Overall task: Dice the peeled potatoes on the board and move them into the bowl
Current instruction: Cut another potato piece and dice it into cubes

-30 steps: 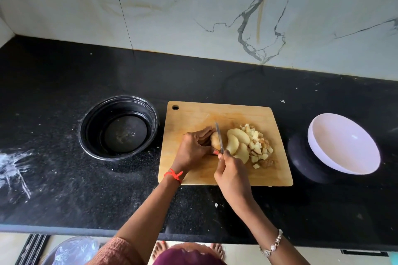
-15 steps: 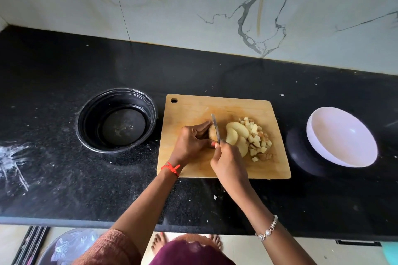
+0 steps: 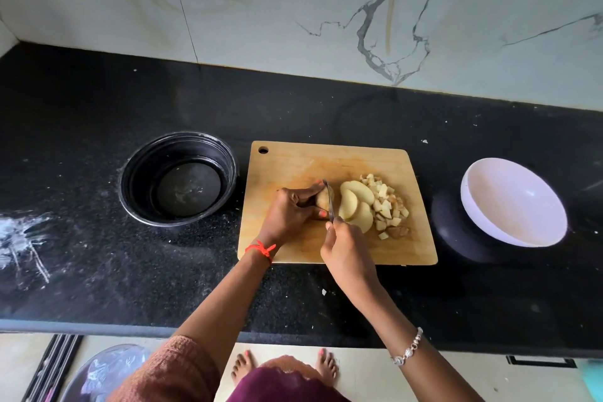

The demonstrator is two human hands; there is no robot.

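Since half a second ago: knife point(image 3: 330, 206) blade sits slightly lower into the potato piece point(image 3: 323, 199); both hands, the slices and the dice keep their places on the board. Far left of the table point(image 3: 98, 91): a white smear point(image 3: 19, 238) on the dark surface. Right of it, a black bowl point(image 3: 137, 186) stands upright, just beside the left edge of the cutting board point(image 3: 293, 166), not touching it as far as can be seen. Board is wooden, with a hanging hole at its far-left corner. Left hand point(image 3: 288, 212) rests on the middle of the board, fingers curled over the potato piece and thumb at its near side, pinning it down; a red thread point(image 3: 261, 250) is on that wrist. Knife blade stands edge-down against the right face of the piece, tip pointing far. Right hand point(image 3: 346, 254) is closed round the knife handle at the near side of the board; the handle itself is hidden in the fist. Just right of the blade: potato slices point(image 3: 357, 202) overlapping one another. Touching them on the right: a heap of potato dice point(image 3: 386, 206), a few cubes loose at its near edge. Right of the board and apart from it: a white bowl point(image 3: 509, 202), tilted toward the left. A beaded bracelet point(image 3: 408, 349) is on the right wrist.
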